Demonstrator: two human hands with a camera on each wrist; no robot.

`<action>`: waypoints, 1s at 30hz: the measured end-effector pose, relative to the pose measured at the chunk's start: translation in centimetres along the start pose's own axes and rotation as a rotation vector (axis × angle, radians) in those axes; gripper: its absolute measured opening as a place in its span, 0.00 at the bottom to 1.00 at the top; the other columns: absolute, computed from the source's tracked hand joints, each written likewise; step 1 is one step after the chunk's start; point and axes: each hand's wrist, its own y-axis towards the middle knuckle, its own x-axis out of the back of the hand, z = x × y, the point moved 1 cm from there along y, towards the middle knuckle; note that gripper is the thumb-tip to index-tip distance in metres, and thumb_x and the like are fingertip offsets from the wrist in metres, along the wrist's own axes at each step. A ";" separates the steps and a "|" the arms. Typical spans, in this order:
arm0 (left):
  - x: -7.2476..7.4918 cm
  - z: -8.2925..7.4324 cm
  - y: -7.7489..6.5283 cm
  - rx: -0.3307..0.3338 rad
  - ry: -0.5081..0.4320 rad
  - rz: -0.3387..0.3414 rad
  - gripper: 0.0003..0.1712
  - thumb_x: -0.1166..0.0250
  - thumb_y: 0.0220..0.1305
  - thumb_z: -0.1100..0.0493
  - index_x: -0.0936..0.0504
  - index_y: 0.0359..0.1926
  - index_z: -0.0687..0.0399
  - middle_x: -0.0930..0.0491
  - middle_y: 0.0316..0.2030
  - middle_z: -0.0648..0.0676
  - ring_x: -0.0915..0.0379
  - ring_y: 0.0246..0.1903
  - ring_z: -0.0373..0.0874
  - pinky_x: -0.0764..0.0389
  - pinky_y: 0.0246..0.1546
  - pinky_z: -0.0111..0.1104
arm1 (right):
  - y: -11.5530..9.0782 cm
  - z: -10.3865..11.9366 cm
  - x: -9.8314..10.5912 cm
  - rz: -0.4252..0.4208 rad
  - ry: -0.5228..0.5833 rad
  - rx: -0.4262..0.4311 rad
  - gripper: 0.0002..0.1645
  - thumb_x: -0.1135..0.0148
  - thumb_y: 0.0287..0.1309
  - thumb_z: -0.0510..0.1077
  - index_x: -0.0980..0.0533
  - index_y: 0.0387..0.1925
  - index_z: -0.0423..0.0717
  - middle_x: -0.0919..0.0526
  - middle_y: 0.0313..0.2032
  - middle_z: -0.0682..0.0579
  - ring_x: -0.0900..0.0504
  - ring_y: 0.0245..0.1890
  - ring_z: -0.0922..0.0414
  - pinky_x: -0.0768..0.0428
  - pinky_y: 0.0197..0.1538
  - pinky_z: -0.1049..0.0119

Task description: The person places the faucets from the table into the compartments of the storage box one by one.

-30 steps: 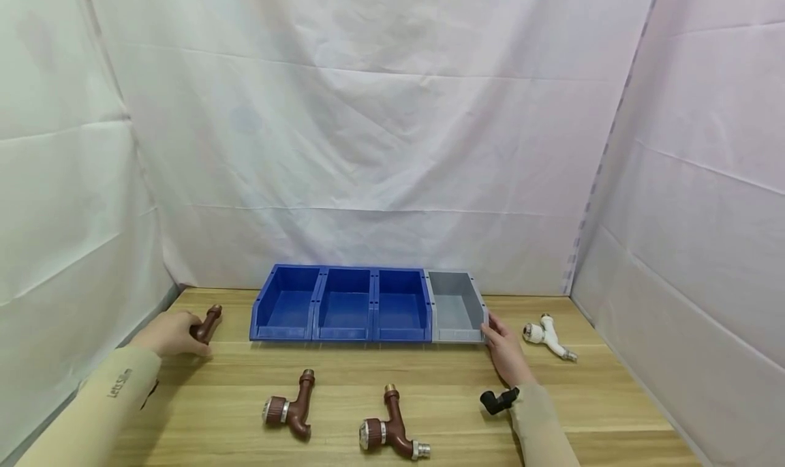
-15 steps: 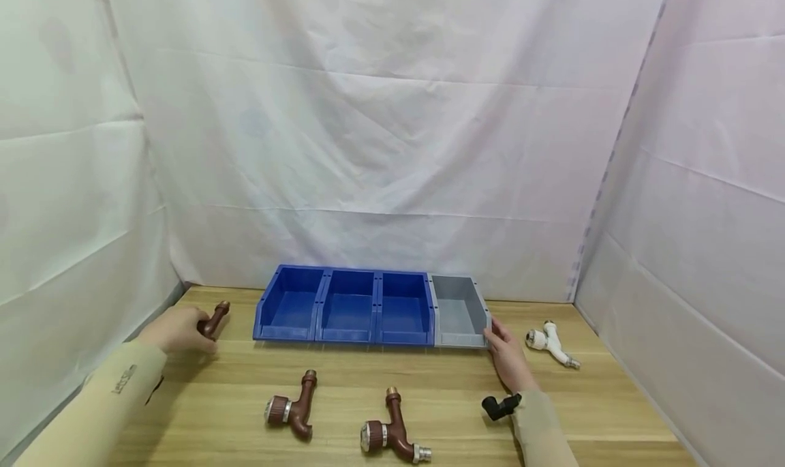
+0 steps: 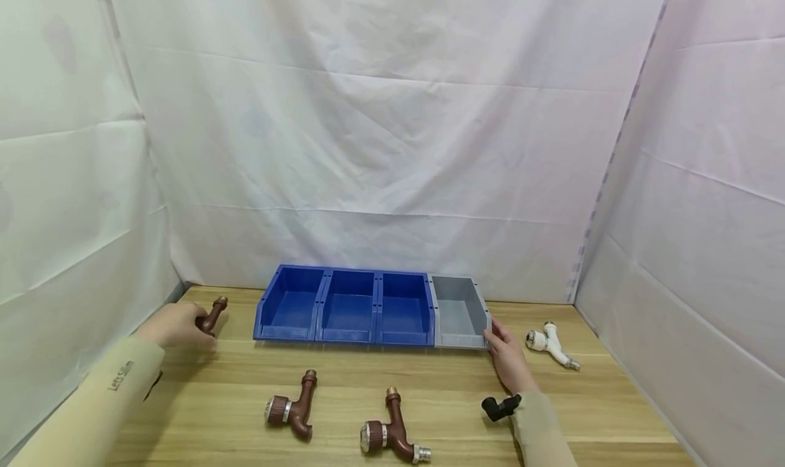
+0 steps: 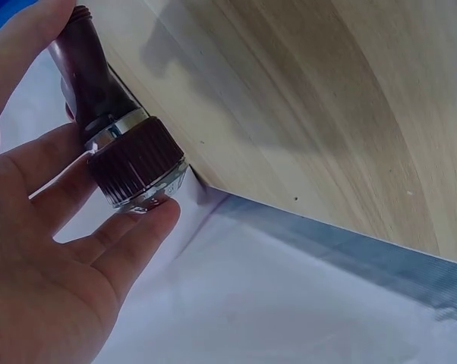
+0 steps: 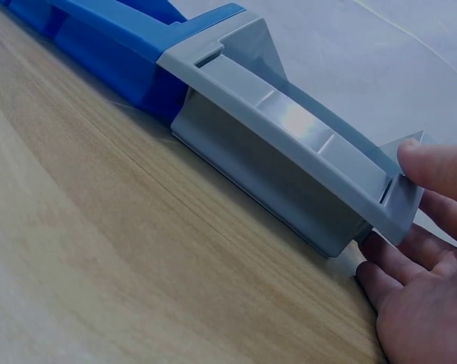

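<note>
At the table's far left, my left hand [image 3: 174, 328] holds a brown tap [image 3: 212, 317]. In the left wrist view its fingers curve around the tap's ribbed knob [image 4: 137, 163], with the thumb near the threaded end. My right hand [image 3: 508, 354] grips the front right corner of a grey bin [image 3: 460, 340]; in the right wrist view the thumb [image 5: 433, 168] lies over the rim and the other fingers are below it. Two more brown taps lie nearer the front, one left [image 3: 300, 409] and one with a metal spout end [image 3: 395, 429].
Three blue bins [image 3: 346, 334] stand joined in a row left of the grey one, with nothing visible inside. A white tap [image 3: 552, 344] lies right of my right hand. White cloth [image 3: 368, 146] hangs behind and at both sides of the wooden table [image 3: 343, 365].
The head view has shifted slightly. My left hand keeps its hold, and the brown tap in it has moved only a little. The right hand stays on the grey bin's corner.
</note>
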 end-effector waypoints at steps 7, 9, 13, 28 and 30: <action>0.6 0.1 -0.3 -0.010 -0.046 0.014 0.19 0.22 0.42 0.49 0.24 0.23 0.52 0.30 0.19 0.46 0.37 0.21 0.42 0.36 0.25 0.36 | 0.0 -0.1 0.1 -0.002 -0.014 0.001 0.36 0.53 0.73 0.38 0.56 0.75 0.36 0.52 0.73 0.38 0.50 0.71 0.48 0.48 0.70 0.58; 0.7 0.1 -0.3 -0.017 -0.052 0.023 0.19 0.22 0.44 0.49 0.24 0.24 0.53 0.30 0.20 0.46 0.37 0.22 0.42 0.36 0.25 0.36 | 0.0 -0.1 0.0 -0.003 -0.018 0.000 0.37 0.54 0.73 0.38 0.56 0.75 0.36 0.52 0.73 0.38 0.51 0.71 0.48 0.47 0.70 0.58; 1.0 0.0 -0.2 -0.018 -0.042 0.034 0.19 0.23 0.44 0.49 0.24 0.23 0.53 0.30 0.19 0.46 0.37 0.21 0.42 0.36 0.25 0.36 | -0.1 0.0 0.0 0.000 -0.010 0.001 0.37 0.54 0.73 0.38 0.56 0.75 0.36 0.53 0.73 0.39 0.51 0.71 0.49 0.48 0.70 0.58; 2.6 -0.5 0.3 -0.016 -0.034 0.078 0.22 0.24 0.45 0.44 0.25 0.23 0.53 0.32 0.19 0.47 0.38 0.21 0.42 0.37 0.25 0.36 | -0.3 0.5 -0.2 0.006 -0.001 -0.027 0.36 0.56 0.74 0.39 0.57 0.75 0.37 0.55 0.74 0.40 0.53 0.73 0.50 0.51 0.71 0.57; 2.9 -0.7 0.4 -0.016 -0.034 0.083 0.22 0.24 0.46 0.44 0.25 0.23 0.53 0.32 0.19 0.47 0.38 0.22 0.42 0.38 0.25 0.36 | -0.4 0.6 -0.3 0.005 -0.004 -0.028 0.36 0.56 0.74 0.39 0.57 0.75 0.37 0.55 0.74 0.40 0.53 0.73 0.51 0.51 0.71 0.57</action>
